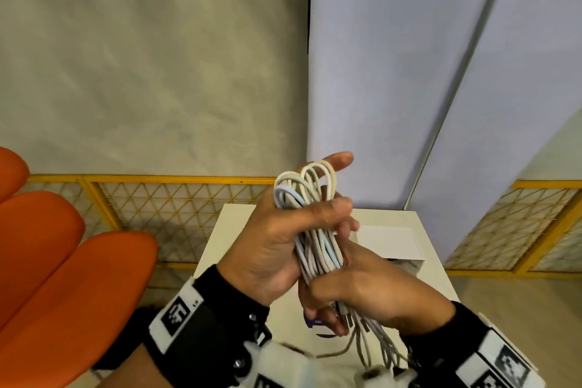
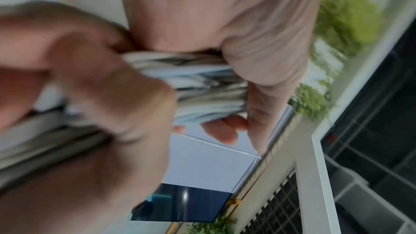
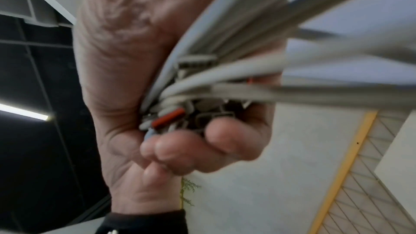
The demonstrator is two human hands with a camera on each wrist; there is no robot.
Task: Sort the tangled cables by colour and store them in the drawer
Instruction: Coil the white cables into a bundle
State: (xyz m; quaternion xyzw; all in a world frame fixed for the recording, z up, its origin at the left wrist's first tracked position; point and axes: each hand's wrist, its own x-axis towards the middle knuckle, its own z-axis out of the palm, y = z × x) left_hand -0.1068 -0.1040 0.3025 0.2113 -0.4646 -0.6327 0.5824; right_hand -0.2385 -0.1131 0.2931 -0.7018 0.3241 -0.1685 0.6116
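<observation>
Both hands hold one bundle of white cables (image 1: 310, 224) in the air above a white cabinet (image 1: 226, 249). The left hand (image 1: 283, 239) grips the upper part of the bundle, thumb and fingers curled round it, index finger extended behind the top loops. The right hand (image 1: 362, 290) grips the lower part, fingers closed round the strands. In the right wrist view the fingers (image 3: 186, 150) are curled tight over the cable ends, where several plugs (image 3: 195, 115) are bunched, one with a red part. Loose ends hang below the right hand. An open white drawer (image 1: 390, 242) shows on the cabinet behind the hands; its contents cannot be made out. Orange chairs (image 1: 63, 261) stand to the left. A yellow mesh fence (image 1: 176, 198) runs along the wall.
</observation>
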